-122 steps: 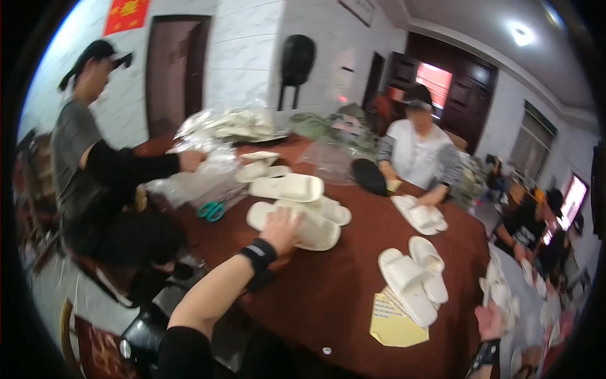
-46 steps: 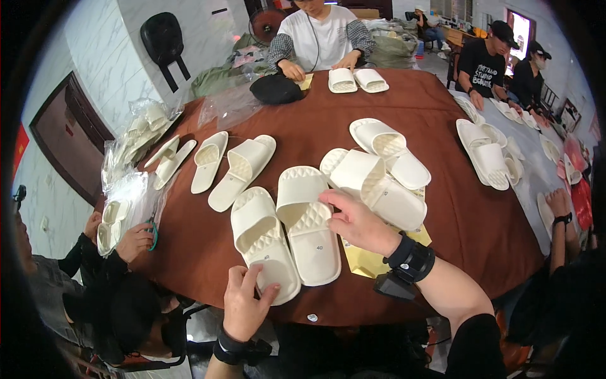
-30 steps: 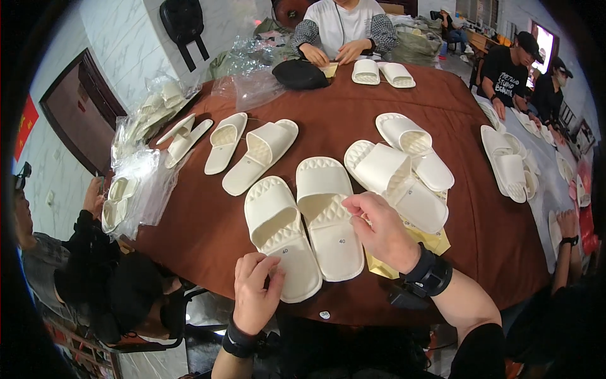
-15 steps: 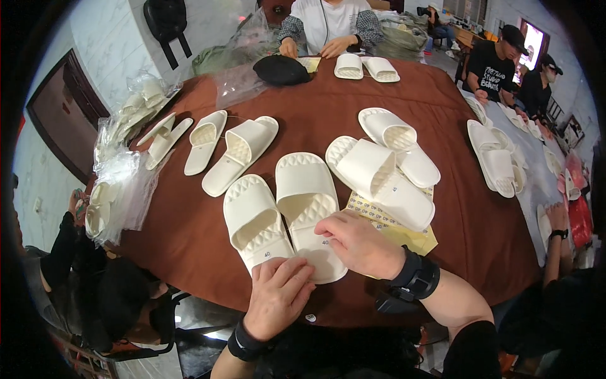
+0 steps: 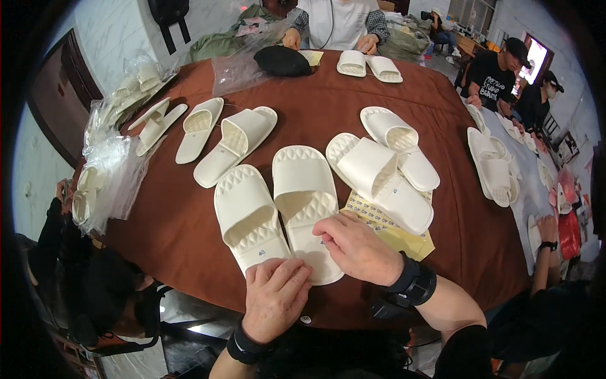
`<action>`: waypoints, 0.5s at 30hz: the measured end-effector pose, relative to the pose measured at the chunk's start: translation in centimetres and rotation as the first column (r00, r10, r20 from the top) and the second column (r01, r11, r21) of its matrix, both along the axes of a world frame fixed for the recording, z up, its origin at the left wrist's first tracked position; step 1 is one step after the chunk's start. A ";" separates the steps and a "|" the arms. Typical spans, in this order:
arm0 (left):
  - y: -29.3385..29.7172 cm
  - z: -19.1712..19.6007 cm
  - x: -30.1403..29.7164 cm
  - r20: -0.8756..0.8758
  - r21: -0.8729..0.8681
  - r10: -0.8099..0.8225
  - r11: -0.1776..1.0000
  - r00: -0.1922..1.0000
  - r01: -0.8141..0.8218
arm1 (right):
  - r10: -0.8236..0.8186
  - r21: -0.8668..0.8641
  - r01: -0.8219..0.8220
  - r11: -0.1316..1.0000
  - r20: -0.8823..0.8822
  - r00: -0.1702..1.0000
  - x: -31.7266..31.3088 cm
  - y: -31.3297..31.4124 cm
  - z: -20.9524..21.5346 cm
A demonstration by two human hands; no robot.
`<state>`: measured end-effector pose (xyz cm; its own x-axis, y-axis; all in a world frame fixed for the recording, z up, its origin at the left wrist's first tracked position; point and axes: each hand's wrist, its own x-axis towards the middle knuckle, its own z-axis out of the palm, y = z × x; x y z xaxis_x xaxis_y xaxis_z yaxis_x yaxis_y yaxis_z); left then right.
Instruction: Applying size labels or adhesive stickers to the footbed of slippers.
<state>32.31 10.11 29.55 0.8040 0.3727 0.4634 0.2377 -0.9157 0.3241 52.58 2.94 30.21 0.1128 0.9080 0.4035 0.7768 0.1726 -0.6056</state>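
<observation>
The heel of the left slipper (image 5: pixel 251 218) was covered by the left hand (image 5: pixel 274 300), and the heel edge of the right slipper (image 5: pixel 306 202) by the right hand (image 5: pixel 356 248). Beyond the right fingers, the yellow sheet (image 5: pixel 394 230) was mostly hidden under another pair (image 5: pixel 382 174).

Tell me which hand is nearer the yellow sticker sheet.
Right. The right hand rests on a slipper's heel beside the yellow sticker sheet; the left hand lies farther left, at the table edge.
</observation>
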 end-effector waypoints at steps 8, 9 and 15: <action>-0.1 0.1 0.2 0.032 0.030 0.011 0.999 0.999 -0.012 | 0.003 -0.019 -0.002 1.000 0.024 1.000 -0.4 -0.1 -0.1; -0.1 0.0 0.2 0.030 0.036 0.013 0.999 0.999 -0.014 | 0.002 -0.031 -0.001 1.000 0.013 1.000 -0.5 -0.1 -0.1; -0.3 0.2 0.2 0.042 -0.024 0.024 0.999 0.999 -0.023 | 0.029 -0.069 -0.027 0.997 0.021 0.999 -0.4 0.0 -0.1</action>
<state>32.54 9.84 29.72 0.7746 0.4023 0.4880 0.2445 -0.9021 0.3555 52.17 2.92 30.14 0.0784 0.9362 0.3426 0.7857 0.1536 -0.5993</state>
